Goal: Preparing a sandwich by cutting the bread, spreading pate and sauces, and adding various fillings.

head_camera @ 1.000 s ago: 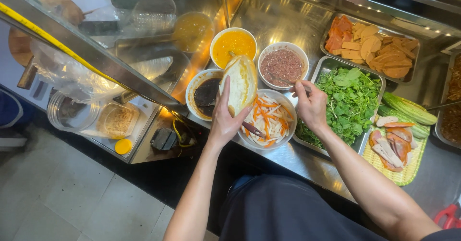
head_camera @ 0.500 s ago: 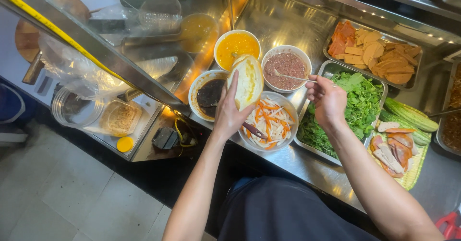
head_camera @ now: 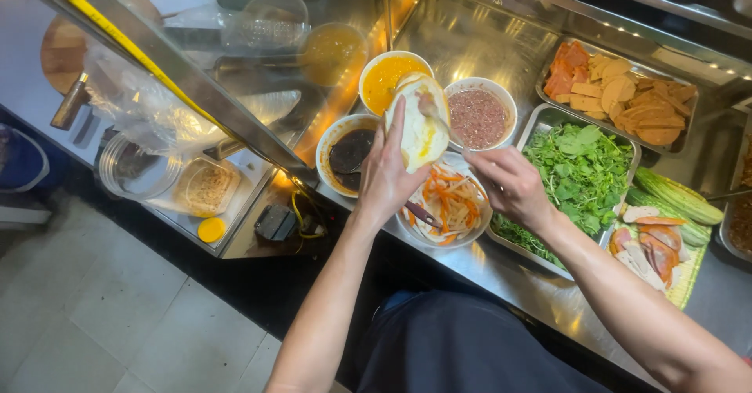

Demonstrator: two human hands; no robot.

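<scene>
Bread roll (head_camera: 421,123), split open, sits gripped in the left hand (head_camera: 385,175), raised over the bowl of shredded carrot (head_camera: 453,203). Beside it, the right hand (head_camera: 509,183) pinches a spoon handle whose tip (head_camera: 429,108) touches the roll's inside. Further back stand the dark sauce bowl (head_camera: 348,152), the yellow sauce bowl (head_camera: 385,78) and the reddish paste bowl (head_camera: 479,115), with a tray of green herbs (head_camera: 583,166) to the right.

The split bread roll (head_camera: 419,123) is pale cream with a yellow smear inside. Behind it, one bowl (head_camera: 389,77) holds bright orange-yellow sauce; to its left, another bowl (head_camera: 350,152) holds near-black sauce. Right of the roll sit reddish-brown paste (head_camera: 479,116) and vivid green herbs (head_camera: 583,170). Below, orange-and-white pickle shreds (head_camera: 453,205).
</scene>
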